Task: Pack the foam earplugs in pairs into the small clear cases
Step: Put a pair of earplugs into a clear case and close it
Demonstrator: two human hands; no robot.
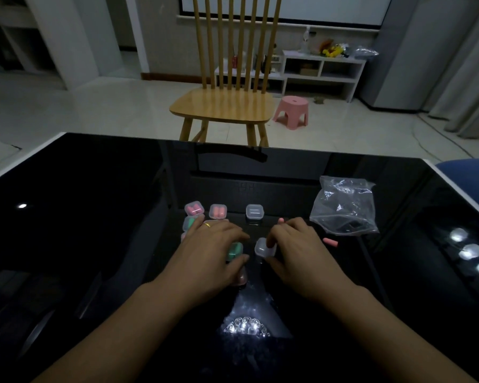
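Empty clear case sits on the black glossy counter, at centre, just in front of the person. Right hand pinches it: fingertips curled over its top, thumb at its near side. Lid open or closed: cannot tell.

Left hand grips a case holding green earplugs, thumb along the near edge, fingers curled over the far side. The two cases lie close together, not touching.

Loose pink earplug lies on the counter right of the right hand. Another pink tip shows just beyond the right knuckles.

Judgement: green case is being finished, empty one readied. To do it well: press the green lid until seated, set it with the filled ones, then steady the empty case with one hand and feed in the pink pair with the other.

Farther out: filled pink case, filled orange case, closed empty case, a green case partly under the left hand. Crumpled plastic bag at right.

Hard to make out: dim light, glare on the counter; cases under the left hand cannot be counted.
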